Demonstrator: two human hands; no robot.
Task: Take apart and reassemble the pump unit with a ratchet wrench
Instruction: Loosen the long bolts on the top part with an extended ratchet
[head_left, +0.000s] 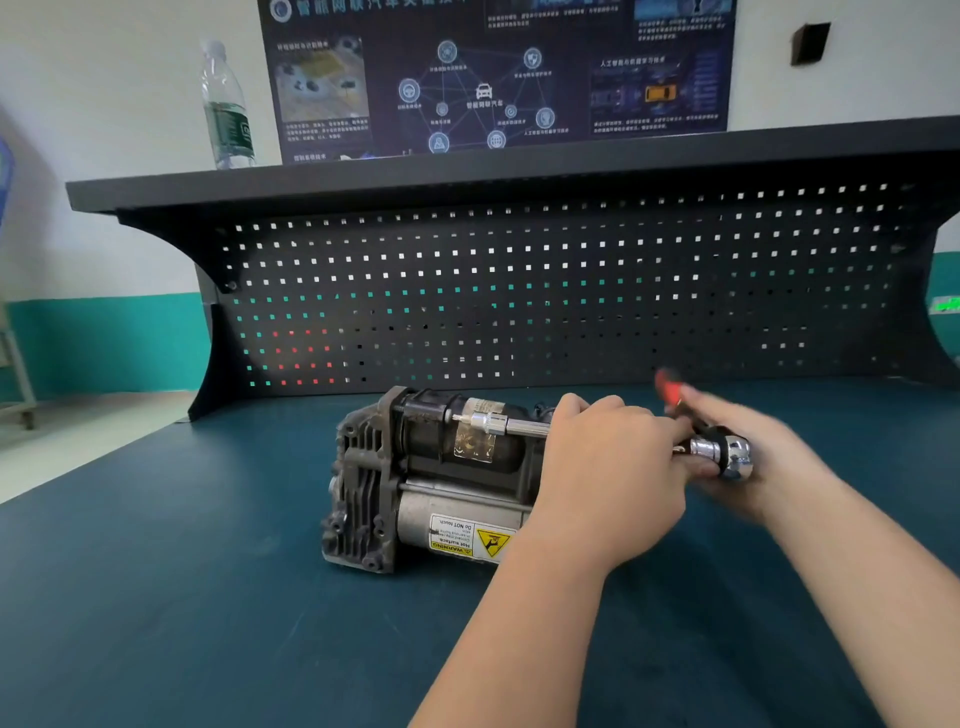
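The pump unit (415, 478) lies on its side on the blue-green bench mat, its finned dark housing to the left and a silver cylinder with a yellow warning label in front. A chrome socket on a long extension bar (498, 423) sits on a bolt on the pump's upper black cylinder. My left hand (608, 467) is curled round the extension bar at the pump's right end. My right hand (748, 441), blurred by motion, grips the ratchet wrench (724, 452), whose chrome head shows in front and whose red handle tip sticks out behind.
A dark pegboard back panel (519, 291) rises right behind the pump, with a shelf on top. A water bottle (227, 106) stands on that shelf at the left. The bench mat (182, 597) extends left and toward me.
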